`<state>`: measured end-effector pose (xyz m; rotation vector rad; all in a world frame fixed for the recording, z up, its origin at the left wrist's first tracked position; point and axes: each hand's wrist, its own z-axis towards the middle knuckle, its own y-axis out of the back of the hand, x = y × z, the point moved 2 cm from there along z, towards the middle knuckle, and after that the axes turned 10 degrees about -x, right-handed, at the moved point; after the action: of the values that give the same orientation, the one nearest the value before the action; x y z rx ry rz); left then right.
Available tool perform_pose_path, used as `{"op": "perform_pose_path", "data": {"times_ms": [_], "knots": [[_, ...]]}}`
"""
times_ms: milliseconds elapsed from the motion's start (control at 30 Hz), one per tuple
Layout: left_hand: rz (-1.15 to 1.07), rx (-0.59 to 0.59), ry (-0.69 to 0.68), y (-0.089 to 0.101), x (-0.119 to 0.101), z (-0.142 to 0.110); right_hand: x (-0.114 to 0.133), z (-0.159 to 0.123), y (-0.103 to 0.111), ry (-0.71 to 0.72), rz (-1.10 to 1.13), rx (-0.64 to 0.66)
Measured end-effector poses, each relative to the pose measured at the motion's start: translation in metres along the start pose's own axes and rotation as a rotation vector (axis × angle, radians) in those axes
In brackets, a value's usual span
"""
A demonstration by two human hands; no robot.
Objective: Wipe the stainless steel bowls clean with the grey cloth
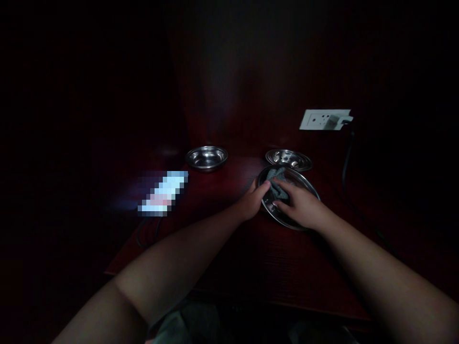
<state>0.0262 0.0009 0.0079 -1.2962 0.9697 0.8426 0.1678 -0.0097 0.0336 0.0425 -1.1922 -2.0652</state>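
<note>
A shiny metal bowl (280, 218) is tilted above the dark red table, right of the middle. My left hand (253, 200) grips its left rim, thumb on the inner side and fingers mostly hidden behind. Inside the bowl, my right hand (299, 203) presses a crumpled grey cloth (278, 186) against the wall near the left rim. The fingers are closed on the cloth. Just behind this bowl sits a second metal dish (289, 159). Farther left stands another metal bowl (207, 157), upright and apart from both hands.
A lit, blurred-out screen (163, 193) lies at the left, with a thin dark cable (139, 234) below it. On the back wall is a white socket (315, 119) with a plug and a cord (346, 167) running down right. The table's front edge (287, 303) lies beneath my arms.
</note>
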Motion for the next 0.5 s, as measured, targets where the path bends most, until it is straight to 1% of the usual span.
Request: {"op": "perform_pose_path", "data": {"times_ms": [200, 333, 500], "knots": [[0.005, -0.011, 0.015, -0.0011, -0.0037, -0.0031, -0.0005, 0.0001, 0.0009, -0.029, -0.057, 0.018], [0.017, -0.006, 0.031, -0.0013, -0.0038, -0.0032, -0.002, 0.0001, 0.0012, -0.074, -0.089, 0.04], [0.022, -0.009, 0.012, -0.0013, -0.0039, -0.0034, -0.0038, -0.0005, 0.0013, -0.094, -0.075, 0.019]]}}
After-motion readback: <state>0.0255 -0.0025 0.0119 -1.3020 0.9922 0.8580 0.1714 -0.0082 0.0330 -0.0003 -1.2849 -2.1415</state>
